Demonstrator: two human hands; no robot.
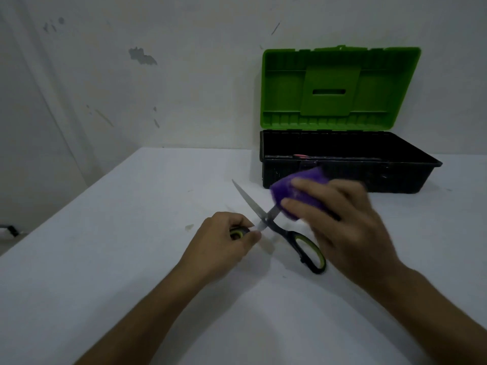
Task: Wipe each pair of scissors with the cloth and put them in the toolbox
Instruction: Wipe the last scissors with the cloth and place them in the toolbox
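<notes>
Mid-tabletop, your left hand (226, 238) grips one scissors (279, 227) handle, blades spread open. Your right hand (342, 219) holds the purple cloth (297, 196) wrapped on one blade. Toolbox (342, 175) sits open by the far edge.

In front of me a plain white table (131, 259) fills the lower frame, its far edge meeting a pale, off-white plastered wall (184, 75). Grey chipped patches and scuffs (142, 56) mark that wall at upper left. The light is dim and even, slightly bluish.
</notes>
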